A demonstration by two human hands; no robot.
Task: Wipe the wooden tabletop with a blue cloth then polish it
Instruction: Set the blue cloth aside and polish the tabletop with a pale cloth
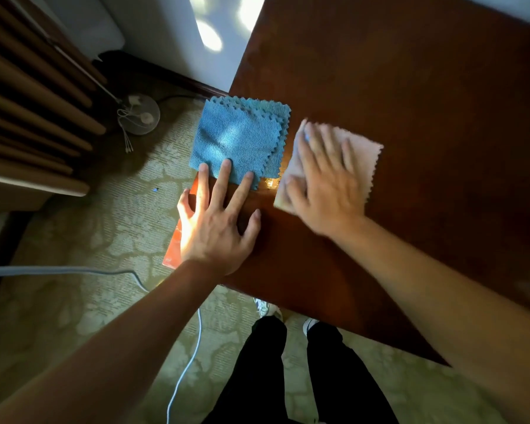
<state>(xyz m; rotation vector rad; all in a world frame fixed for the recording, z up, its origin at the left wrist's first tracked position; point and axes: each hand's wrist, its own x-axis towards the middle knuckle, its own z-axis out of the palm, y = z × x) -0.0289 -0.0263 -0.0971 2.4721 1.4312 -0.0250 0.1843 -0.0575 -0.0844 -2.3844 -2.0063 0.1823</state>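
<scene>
Evidently the polishing step is in hand: the right hand presses flat, fingers spread, on a pale cloth (blurred, so likely rubbing) near the table left edge. The left hand, open, pins the folded blue cloth overhanging that edge, probably parking it.

Left hand flat on table, fingertips on blue cloth. Right hand flat, blurred, pressing pale cloth beside it.
</scene>
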